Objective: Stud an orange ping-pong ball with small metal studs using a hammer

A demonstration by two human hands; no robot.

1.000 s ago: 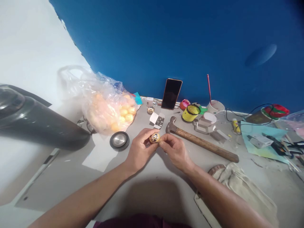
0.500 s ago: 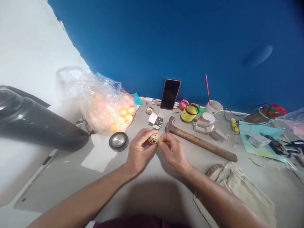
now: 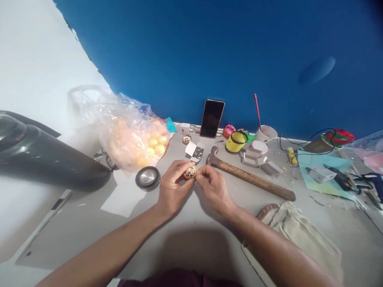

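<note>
Between the fingertips and thumb of my left hand [image 3: 172,187] is a small yellow-orange ball [image 3: 190,172] studded with shiny round metal tack heads. My right hand [image 3: 214,187] is closed in a pinch at the ball's right side; anything between its fingertips is too small to make out. Just beyond the hands lies an open small white box [image 3: 197,153] full of shiny metal tacks. A second studded ball [image 3: 186,138] rests behind that box. To the right of my right hand lies a claw hammer [image 3: 251,173] with a wooden handle.
A clear plastic bag [image 3: 128,139] of orange balls and a dark bottle [image 3: 54,155] stand left, near a round lid [image 3: 148,177]. A phone [image 3: 212,118] leans on the blue wall. A yellow cup [image 3: 236,142], glue stick [image 3: 292,156] and beige cloth [image 3: 302,239] are right.
My right fingertips have come slightly closer against the ball, which looks turned a little in my left hand. The whole view has shifted slightly.
</note>
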